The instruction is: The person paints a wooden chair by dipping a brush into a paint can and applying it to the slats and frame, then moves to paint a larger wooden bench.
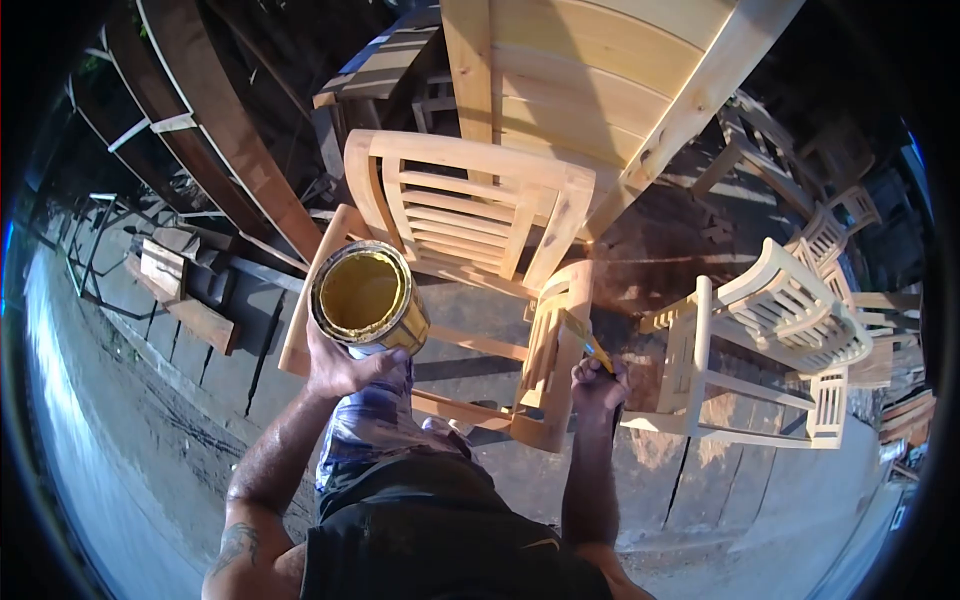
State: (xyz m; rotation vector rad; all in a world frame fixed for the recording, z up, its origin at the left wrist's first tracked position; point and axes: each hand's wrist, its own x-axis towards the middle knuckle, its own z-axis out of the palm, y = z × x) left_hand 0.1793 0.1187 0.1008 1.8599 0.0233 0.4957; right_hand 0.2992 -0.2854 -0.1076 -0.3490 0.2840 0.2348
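Note:
In my left hand (345,365) is an open paint can (415,325), tilted so that its yellowish inside shows; my fingers wrap its lower side. My right hand (600,385) grips a paintbrush (588,342) by its handle, with the bristle end pointing up and left. The bristles overlap the slatted side of a wooden chair frame (470,148) in this view. That chair stands right in front of me, with a slatted back and bare, pale wood. Its left part is partly hidden behind the can.
A second wooden chair (700,370) stands to the right, with more chair frames behind it. Behind the near chair rises a large wooden panel (590,80). Long boards (230,130) lean at the left, and wood scraps (185,290) lie on the concrete floor (130,420).

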